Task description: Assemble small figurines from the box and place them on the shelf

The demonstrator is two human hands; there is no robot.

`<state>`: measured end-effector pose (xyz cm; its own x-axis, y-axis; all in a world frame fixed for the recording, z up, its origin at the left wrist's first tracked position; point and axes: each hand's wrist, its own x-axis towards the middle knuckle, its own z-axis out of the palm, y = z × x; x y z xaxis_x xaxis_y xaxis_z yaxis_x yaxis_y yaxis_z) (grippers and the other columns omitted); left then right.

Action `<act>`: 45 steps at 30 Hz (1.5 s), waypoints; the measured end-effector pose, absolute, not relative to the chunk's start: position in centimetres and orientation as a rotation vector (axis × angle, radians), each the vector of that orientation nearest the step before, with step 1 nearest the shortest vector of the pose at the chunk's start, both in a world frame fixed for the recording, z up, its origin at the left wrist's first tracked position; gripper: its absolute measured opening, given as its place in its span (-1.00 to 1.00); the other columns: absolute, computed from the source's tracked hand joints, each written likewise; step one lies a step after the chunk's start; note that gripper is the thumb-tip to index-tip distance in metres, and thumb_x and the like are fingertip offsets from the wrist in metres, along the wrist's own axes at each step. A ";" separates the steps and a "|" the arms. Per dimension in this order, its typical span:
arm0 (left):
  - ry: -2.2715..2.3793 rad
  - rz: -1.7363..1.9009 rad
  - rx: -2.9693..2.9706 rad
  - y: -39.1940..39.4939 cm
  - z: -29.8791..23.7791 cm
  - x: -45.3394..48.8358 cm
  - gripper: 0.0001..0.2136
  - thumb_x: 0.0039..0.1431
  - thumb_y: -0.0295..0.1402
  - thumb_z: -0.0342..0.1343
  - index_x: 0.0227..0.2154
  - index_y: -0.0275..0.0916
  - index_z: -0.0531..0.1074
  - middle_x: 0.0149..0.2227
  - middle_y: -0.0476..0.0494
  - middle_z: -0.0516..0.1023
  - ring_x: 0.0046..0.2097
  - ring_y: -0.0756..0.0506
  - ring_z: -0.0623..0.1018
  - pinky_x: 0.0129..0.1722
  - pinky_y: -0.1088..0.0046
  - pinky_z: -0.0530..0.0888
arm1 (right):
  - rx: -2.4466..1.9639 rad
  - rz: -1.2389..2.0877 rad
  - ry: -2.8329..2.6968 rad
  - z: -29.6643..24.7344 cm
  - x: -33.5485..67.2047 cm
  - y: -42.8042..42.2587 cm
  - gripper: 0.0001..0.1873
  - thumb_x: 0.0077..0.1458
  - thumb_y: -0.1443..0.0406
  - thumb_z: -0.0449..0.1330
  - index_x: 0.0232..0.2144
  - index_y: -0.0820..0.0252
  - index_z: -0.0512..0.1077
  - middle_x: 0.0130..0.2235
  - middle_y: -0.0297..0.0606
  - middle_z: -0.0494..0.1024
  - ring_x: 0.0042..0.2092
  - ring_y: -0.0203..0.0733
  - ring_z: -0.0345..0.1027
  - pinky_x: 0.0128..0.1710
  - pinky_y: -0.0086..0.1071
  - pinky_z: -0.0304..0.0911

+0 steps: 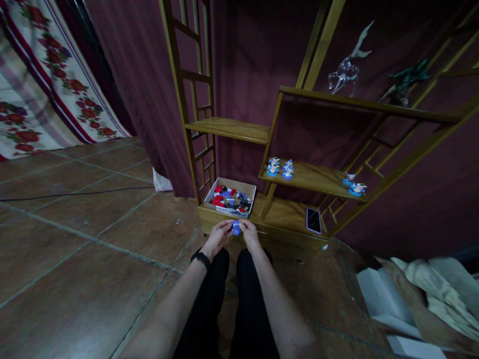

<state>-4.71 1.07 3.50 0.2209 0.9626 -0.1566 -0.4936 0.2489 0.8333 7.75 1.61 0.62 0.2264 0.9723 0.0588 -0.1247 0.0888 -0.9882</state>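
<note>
Between my fingertips is a small purple figurine (236, 228), held from both sides just in front of the cabinet. My left hand (218, 236) pinches its left side, and my right hand (248, 232) grips its right side. Right behind my hands, a shallow cardboard box (244, 214) holds a jumble of red, purple and black-and-white small figures. On the shelf to the right, several figurines (287, 170) on blue and purple bases stand in a group at the left end. Two more figurines (357, 189) are at the right end of that shelf.
A phone (313, 220) lies on the low wooden cabinet top (286, 214). A glass deer ornament (345, 75) and a dark green ornament (406, 82) stand on the upper shelf (366, 103). White boxes (387, 299) and cloth lie at lower right. A black cable (75, 195) crosses the tiled floor.
</note>
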 end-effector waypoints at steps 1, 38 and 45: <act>0.776 1.131 0.743 1.0 3.6 -4.7 -0.78 -0.17 -0.44 0.25 -0.36 -0.35 0.50 -0.38 -0.18 0.56 -0.36 -0.02 0.51 -0.31 0.49 0.40 | -1.146 1.055 -0.984 0.7 7.8 1.5 -0.82 -0.14 0.24 0.16 -0.44 0.16 0.49 -0.40 -0.33 0.53 -0.32 -0.23 0.35 -0.20 -0.37 0.21; 1.003 1.135 0.433 3.4 1.5 -5.1 -0.93 -0.12 -0.53 0.23 -0.57 -0.36 0.44 -0.56 -0.09 0.51 -0.50 0.04 0.50 -0.43 0.56 0.47 | -1.005 1.314 -0.989 1.4 7.7 0.8 -0.60 -0.27 0.41 0.17 -0.26 0.12 0.48 -0.17 -0.27 0.54 -0.06 -0.12 0.34 0.00 -0.24 0.14; 1.032 1.120 0.418 3.6 1.1 -4.6 -0.89 -0.13 -0.48 0.25 -0.59 -0.37 0.41 -0.59 -0.11 0.49 -0.54 0.01 0.49 -0.48 0.50 0.50 | -1.078 1.223 -0.987 1.1 6.9 1.2 -0.70 -0.27 0.30 0.24 -0.34 0.13 0.50 -0.29 -0.30 0.56 -0.22 -0.18 0.39 -0.11 -0.28 0.23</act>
